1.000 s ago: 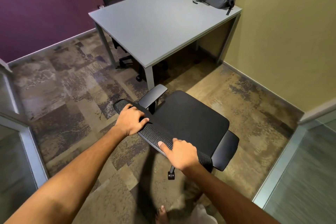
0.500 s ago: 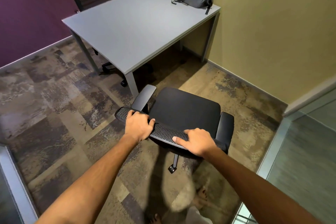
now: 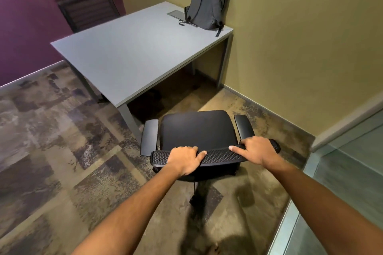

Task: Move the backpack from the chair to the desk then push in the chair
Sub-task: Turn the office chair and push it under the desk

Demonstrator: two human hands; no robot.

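The grey backpack (image 3: pixel 208 0) stands upright on the far right corner of the grey desk (image 3: pixel 128 51), leaning against the yellow wall. A black office chair (image 3: pixel 199 130) with two armrests stands on the carpet just in front of the desk's near edge, its seat facing the desk. My left hand (image 3: pixel 184 159) grips the mesh top of the chair's backrest near its left end. My right hand (image 3: pixel 256 149) holds the same top edge towards its right end, index finger stretched along it.
A second black chair (image 3: pixel 89 9) sits behind the desk against the purple wall. The desk's near leg (image 3: pixel 129 120) stands just left of the chair's left armrest. A glass partition (image 3: pixel 339 182) runs along the right. Patterned carpet covers the floor.
The chair has swung round to face the desk squarely and rolled nearer to its edge. Both hands have stayed on the backrest top.
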